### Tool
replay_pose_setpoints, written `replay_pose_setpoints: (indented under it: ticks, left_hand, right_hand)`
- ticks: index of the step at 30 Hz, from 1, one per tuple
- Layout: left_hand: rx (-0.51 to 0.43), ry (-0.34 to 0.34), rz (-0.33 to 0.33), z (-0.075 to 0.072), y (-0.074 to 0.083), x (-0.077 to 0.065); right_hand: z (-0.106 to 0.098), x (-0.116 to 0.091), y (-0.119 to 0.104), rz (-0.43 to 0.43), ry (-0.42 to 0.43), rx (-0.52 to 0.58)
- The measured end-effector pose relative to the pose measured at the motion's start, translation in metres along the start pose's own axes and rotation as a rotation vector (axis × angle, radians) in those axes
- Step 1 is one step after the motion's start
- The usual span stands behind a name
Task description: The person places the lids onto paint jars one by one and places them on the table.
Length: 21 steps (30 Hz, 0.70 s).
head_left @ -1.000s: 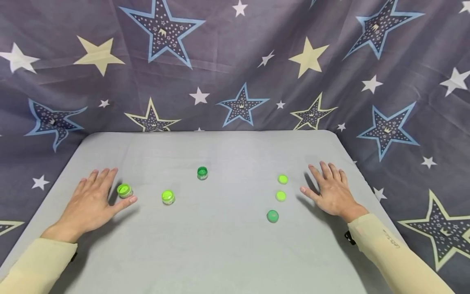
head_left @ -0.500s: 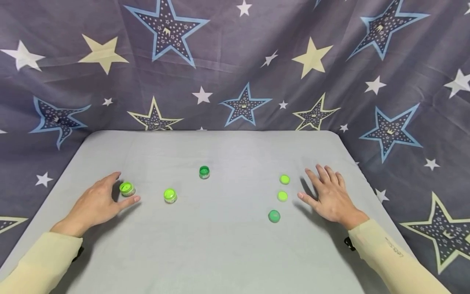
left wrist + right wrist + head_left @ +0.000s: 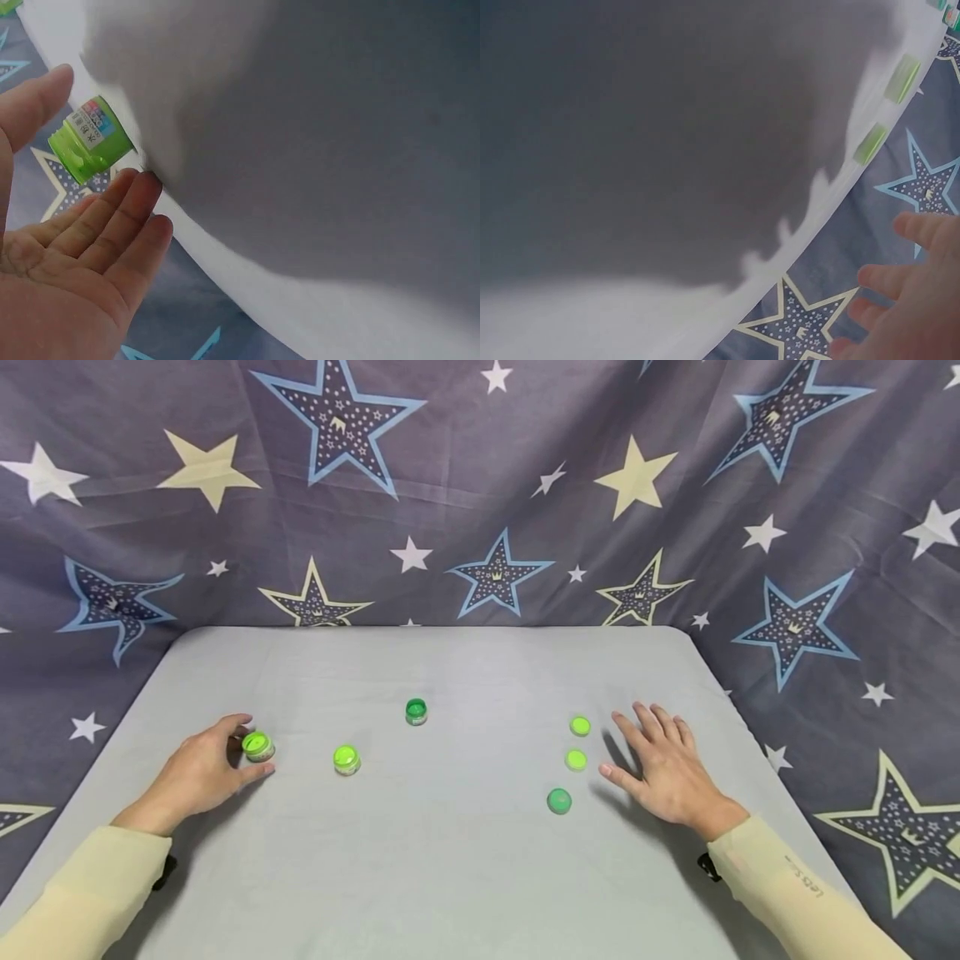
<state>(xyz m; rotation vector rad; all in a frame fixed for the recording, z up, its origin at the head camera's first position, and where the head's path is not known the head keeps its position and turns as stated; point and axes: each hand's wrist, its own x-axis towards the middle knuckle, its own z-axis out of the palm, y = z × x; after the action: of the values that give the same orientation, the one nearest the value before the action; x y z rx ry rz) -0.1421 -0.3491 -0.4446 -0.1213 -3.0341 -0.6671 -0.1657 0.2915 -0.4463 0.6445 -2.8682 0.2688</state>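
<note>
My left hand (image 3: 197,770) is beside a small lime-green paint jar (image 3: 258,746) without a lid. Its thumb and fingers stand either side of the jar; in the left wrist view a gap separates the thumb from the jar (image 3: 91,139), which bears a printed label. To its right stand a second lime-green paint jar (image 3: 346,760) and a dark green one (image 3: 416,712). My right hand (image 3: 672,777) hovers with spread fingers right of two lime-green lids (image 3: 576,760) and a dark green lid (image 3: 559,801). It holds nothing.
All the jars and lids are on a table with a pale grey cloth (image 3: 450,860). A dark star-patterned curtain (image 3: 450,485) hangs behind the table and along both sides.
My left hand has turned from lying flat and spread to having its thumb and fingers around the near-left jar. My right hand has shifted slightly left, towards the lids.
</note>
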Motion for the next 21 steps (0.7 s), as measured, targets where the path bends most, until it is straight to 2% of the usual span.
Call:
replay_pose_setpoints:
  ticks: [5, 11, 21]
  left_hand:
    - [-0.026, -0.02, -0.023, -0.001, -0.004, 0.003]
    - [-0.036, -0.045, -0.04, -0.002, -0.002, 0.005]
    - [-0.035, -0.051, -0.06, -0.001, -0.001, 0.008]
  right_hand:
    - [0.0, 0.001, -0.008, -0.037, 0.016, 0.013]
    - [-0.001, 0.002, -0.016, -0.058, 0.009, 0.025]
    - [0.001, 0.004, -0.021, -0.082, 0.009, 0.041]
